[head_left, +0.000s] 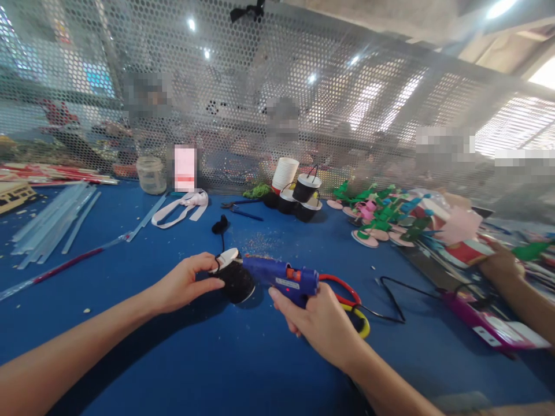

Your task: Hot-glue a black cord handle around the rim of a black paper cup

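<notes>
My left hand (193, 281) pinches a small black cup (238, 285) with a white top, tipped on its side over the blue table (173, 358). A black cord runs from it to a small black piece (221, 224). My right hand (314, 318) is wrapped round a blue glue gun (281, 277), whose tip points left at the cup's white top, close by. Whether the tip touches it is unclear. Red and yellow handle loops (364, 326) lie just behind my right hand.
Glue sticks (56, 222) and white ribbon (180, 208) lie left. Pliers (243, 211), stacked white cups (285, 173) and black cups (307, 188) stand behind. Green figures (381, 216), a purple power strip (481, 323) and another person's hand (503, 263) are right.
</notes>
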Motion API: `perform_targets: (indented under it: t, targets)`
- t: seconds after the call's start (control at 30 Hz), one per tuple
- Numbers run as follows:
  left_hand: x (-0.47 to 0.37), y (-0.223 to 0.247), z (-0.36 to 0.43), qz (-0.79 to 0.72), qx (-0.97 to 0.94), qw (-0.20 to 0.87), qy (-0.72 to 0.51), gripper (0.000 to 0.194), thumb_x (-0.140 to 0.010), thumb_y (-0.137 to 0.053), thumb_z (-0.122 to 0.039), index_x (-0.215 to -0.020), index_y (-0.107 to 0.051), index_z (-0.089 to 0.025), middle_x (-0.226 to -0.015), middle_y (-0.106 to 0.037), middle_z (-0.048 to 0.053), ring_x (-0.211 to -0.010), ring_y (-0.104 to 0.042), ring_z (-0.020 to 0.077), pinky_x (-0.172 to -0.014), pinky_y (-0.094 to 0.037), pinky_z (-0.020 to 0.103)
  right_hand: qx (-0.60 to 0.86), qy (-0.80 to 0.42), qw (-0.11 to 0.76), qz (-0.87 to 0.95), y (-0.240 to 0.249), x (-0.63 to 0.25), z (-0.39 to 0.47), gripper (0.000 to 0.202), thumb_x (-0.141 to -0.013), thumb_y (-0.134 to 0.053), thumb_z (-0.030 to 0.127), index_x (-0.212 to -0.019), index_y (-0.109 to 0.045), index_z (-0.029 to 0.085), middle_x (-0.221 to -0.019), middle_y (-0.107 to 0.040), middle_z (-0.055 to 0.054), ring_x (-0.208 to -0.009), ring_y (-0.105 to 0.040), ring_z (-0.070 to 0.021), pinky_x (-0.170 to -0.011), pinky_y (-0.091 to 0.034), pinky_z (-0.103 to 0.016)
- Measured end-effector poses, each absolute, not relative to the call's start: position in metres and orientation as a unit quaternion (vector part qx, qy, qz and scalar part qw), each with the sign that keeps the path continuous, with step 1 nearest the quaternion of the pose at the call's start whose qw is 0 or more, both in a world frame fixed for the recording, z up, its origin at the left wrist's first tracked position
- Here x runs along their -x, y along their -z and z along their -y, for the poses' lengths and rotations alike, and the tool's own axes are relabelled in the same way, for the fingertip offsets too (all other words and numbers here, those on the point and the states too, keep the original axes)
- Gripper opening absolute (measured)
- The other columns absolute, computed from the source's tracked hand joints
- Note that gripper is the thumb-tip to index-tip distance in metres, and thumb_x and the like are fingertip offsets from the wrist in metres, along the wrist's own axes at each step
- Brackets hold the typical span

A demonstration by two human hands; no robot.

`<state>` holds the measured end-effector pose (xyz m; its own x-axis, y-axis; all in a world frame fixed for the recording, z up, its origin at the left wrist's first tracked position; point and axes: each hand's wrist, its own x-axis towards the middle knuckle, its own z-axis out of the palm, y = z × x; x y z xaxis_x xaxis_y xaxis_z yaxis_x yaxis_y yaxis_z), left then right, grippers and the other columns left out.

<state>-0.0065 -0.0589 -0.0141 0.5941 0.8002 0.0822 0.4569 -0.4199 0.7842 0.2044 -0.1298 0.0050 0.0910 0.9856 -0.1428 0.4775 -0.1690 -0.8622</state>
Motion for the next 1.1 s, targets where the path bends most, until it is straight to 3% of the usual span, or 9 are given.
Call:
perform_targets:
  t: [0.3,1.1]
  targets:
    - [0.005,0.014,0.060,-0.389,-0.804,0.384,-0.235,0.019,-0.073,-0.051,-0.032,-0.069,-0.054,-0.014,-0.086,-0.057,0.003,-0.081,-0.053,0.0156,-0.078,-0.040,0.027,0.676,-0.383,0.343,0.528,-0.003,-0.202,0.133,0.023,-0.064,-0.058,0.034,-0.050,-0.047,0.020,-0.033,-0.045,0.005,-0.030,-0.043,-0.0093,-0.032,-0.035,-0.020]
    - [0.005,0.013,0.059,-0.383,-0.803,0.389,-0.236,0.016,-0.074,-0.051,-0.028,-0.067,-0.053,-0.014,-0.089,-0.057,0.004,-0.082,-0.053,0.0150,-0.079,-0.039,0.027,0.648,-0.377,0.321,0.579,-0.007,-0.207,0.126,0.029,-0.070,-0.051,0.041,-0.053,-0.047,0.018,-0.035,-0.043,0.005,-0.032,-0.042,-0.0081,-0.036,-0.037,-0.020]
